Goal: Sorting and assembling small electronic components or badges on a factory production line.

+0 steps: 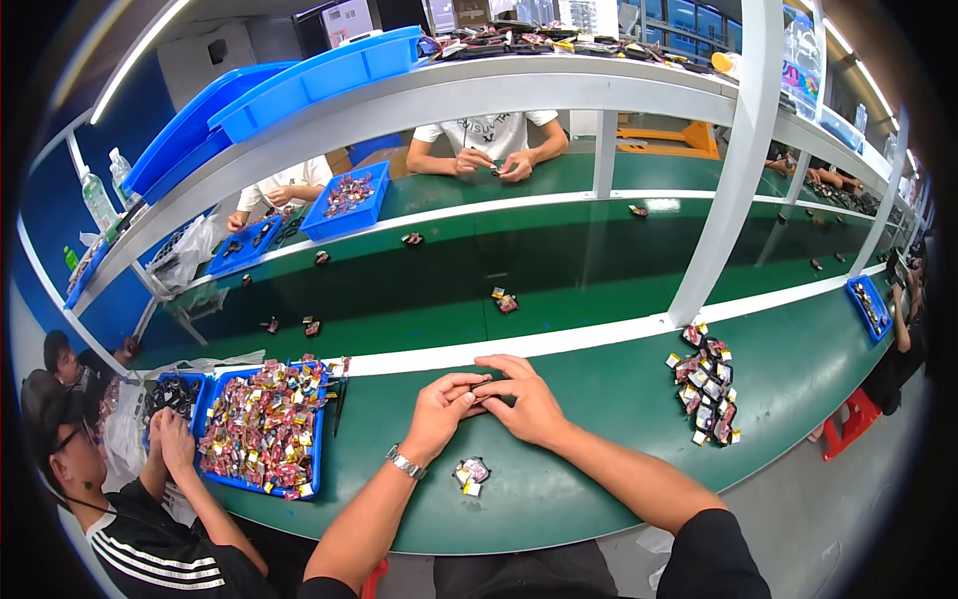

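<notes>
My left hand and my right hand meet over the green worktable. Between their fingertips is a small dark part, mostly covered, with a reddish bit showing. The left fingers pinch it, and the thumb and fingers of the right hand close on its other side. Just below my hands lies a small black-and-white piece with pale tabs. To the left, a blue tray is heaped with small red, black and white-tabbed pieces. A loose pile of similar pieces lies to the right.
Beyond a white rail runs a green conveyor belt with scattered pieces. A white post rises at the right, supporting an overhead shelf with blue trays. A co-worker sits close at left; others work across the belt.
</notes>
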The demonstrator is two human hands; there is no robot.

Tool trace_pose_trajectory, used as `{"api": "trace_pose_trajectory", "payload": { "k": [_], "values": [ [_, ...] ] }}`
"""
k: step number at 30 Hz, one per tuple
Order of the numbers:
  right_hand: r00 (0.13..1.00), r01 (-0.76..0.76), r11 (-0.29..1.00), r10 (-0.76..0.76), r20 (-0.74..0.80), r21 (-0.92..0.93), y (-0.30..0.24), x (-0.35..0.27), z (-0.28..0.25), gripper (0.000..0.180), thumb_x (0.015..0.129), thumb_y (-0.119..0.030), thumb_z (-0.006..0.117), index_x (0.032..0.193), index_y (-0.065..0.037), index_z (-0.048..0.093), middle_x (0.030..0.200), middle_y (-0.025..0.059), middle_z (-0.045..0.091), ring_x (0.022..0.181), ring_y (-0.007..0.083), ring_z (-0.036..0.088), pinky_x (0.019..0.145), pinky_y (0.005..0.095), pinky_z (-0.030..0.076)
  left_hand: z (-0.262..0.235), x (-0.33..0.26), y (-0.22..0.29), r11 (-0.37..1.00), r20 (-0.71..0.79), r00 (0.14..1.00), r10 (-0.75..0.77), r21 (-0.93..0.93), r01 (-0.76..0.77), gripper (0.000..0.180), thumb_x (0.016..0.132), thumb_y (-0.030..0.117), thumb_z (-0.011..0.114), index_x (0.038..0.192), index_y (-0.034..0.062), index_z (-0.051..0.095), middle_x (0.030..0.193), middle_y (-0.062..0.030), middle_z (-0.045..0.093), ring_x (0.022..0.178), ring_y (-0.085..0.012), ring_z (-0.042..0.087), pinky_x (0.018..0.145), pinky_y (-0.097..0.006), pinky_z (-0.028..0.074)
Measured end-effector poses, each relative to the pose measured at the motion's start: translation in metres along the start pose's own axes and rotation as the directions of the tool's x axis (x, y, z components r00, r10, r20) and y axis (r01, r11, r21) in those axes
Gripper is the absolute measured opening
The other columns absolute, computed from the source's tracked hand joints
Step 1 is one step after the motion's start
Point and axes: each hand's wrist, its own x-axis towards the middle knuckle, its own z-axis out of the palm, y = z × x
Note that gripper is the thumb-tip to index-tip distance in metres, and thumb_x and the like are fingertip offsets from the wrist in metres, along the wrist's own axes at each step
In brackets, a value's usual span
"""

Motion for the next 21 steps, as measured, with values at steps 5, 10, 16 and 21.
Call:
{"api": "trace_pose_trajectory", "payload": {
  "k": [5, 10, 16, 21],
  "values": [
    [0.999, -0.022, 1.000, 0.022, 0.027, 0.009, -0.011, 0.001, -0.002, 0.020, 0.081, -0.008, 0.068, 0.101, -0.008, 0.071, 0.130, 0.0082, 0.056, 0.122, 0.0302, 0.049, 0.099, 0.0395, 0.044, 0.000, 0.001, 0.001, 1.000, -0.065, 0.997, -0.028, -0.002, 0.028, 0.025, 0.096, -0.001, 0.050, 0.121, -0.0042, 0.053, 0.119, -0.0146, 0.063, 0.104, -0.0197, 0.064, 0.090, -0.033, 0.057],
    [0.987, 0.102, 0.988, -0.115, -0.113, -0.114, -0.018, 0.006, 0.000, 0.013, 0.080, -0.005, 0.067, 0.092, -0.004, 0.064, 0.112, 0.0094, 0.059, 0.105, 0.0291, 0.057, 0.083, 0.0371, 0.052, -0.002, 0.003, 0.000, 0.999, -0.066, 0.997, -0.028, -0.025, 0.027, 0.027, 0.097, -0.001, 0.049, 0.124, -0.0036, 0.051, 0.116, -0.0132, 0.063, 0.103, -0.0183, 0.064, 0.089, -0.033, 0.057],
    [0.969, 0.195, 0.962, -0.219, -0.114, -0.189, -0.015, 0.005, 0.000, 0.017, 0.075, -0.001, 0.068, 0.090, -0.003, 0.060, 0.106, 0.0092, 0.059, 0.097, 0.0281, 0.059, 0.075, 0.0358, 0.053, -0.001, 0.001, 0.002, 0.999, -0.058, 0.997, -0.051, -0.006, 0.051, 0.028, 0.097, -0.002, 0.046, 0.125, -0.0038, 0.051, 0.117, -0.0130, 0.061, 0.105, -0.0190, 0.063, 0.091, -0.033, 0.056],
    [0.976, 0.156, 0.971, -0.180, -0.121, -0.181, -0.017, 0.005, 0.000, 0.018, 0.075, -0.002, 0.069, 0.091, -0.003, 0.061, 0.103, 0.0094, 0.058, 0.094, 0.0280, 0.060, 0.075, 0.0357, 0.053, -0.001, 0.002, 0.000, 0.997, -0.040, 0.997, -0.066, -0.044, 0.064, 0.028, 0.097, -0.002, 0.046, 0.124, -0.0036, 0.051, 0.117, -0.0125, 0.062, 0.104, -0.0187, 0.063, 0.090, -0.033, 0.057]
  ]
}}
